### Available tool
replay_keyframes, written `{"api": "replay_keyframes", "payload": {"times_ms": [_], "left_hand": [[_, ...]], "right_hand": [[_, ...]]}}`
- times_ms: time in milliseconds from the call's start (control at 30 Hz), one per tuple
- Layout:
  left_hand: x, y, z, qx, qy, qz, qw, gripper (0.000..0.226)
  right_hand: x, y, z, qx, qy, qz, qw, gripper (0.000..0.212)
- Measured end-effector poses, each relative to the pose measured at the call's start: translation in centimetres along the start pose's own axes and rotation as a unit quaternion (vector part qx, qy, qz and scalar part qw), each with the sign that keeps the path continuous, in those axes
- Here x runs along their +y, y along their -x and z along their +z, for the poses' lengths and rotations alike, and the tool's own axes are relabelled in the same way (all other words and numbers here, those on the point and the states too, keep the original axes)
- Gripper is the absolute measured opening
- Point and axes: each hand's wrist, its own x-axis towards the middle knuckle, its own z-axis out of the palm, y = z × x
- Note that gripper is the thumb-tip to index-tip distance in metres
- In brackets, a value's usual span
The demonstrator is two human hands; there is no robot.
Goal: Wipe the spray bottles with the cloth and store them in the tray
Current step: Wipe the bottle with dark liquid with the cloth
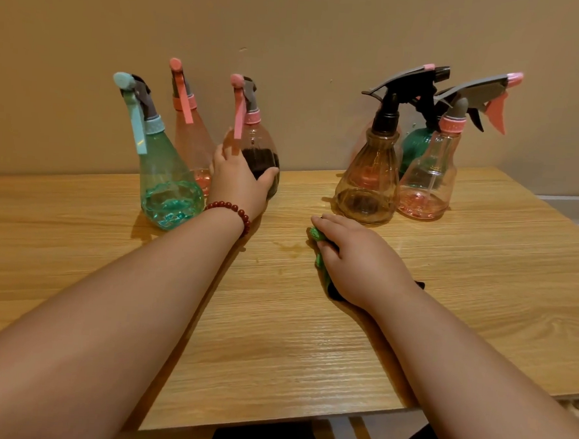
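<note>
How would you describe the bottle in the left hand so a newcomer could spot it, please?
On the table, three bottles stand at left. The left hand grips the rightmost, the dark bottle. Unlike the teal bottle and pink bottle beside it, its body looks blackish.

Nothing to read here: no words, labels, brand marks or numbers can be made out on the spray bottles (172, 178), the cloth (317, 236) or the worktop (274, 337).
</note>
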Motion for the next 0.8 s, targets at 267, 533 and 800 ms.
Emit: {"api": "replay_keyframes", "payload": {"times_ms": [267,533,800], "left_hand": [[-1.2,2.4,-1.5,-0.053,0.064,0.053,0.995,0.074],[-1.6,5.4,-4.2,-0.146,0.120,0.058,0.980,0.065],[-1.4,5.7,-3.6,-0.139,0.193,0.034,0.971,0.084]], "right_hand": [[0.0,0.2,-0.2,-0.002,-0.004,-0.002,1.000,0.047],[-0.3,0.7,-0.4,-0.003,-0.003,0.001,1.000,0.047],[-0.4,0.7,-0.3,0.039,-0.033,-0.012,0.999,0.041]]}}
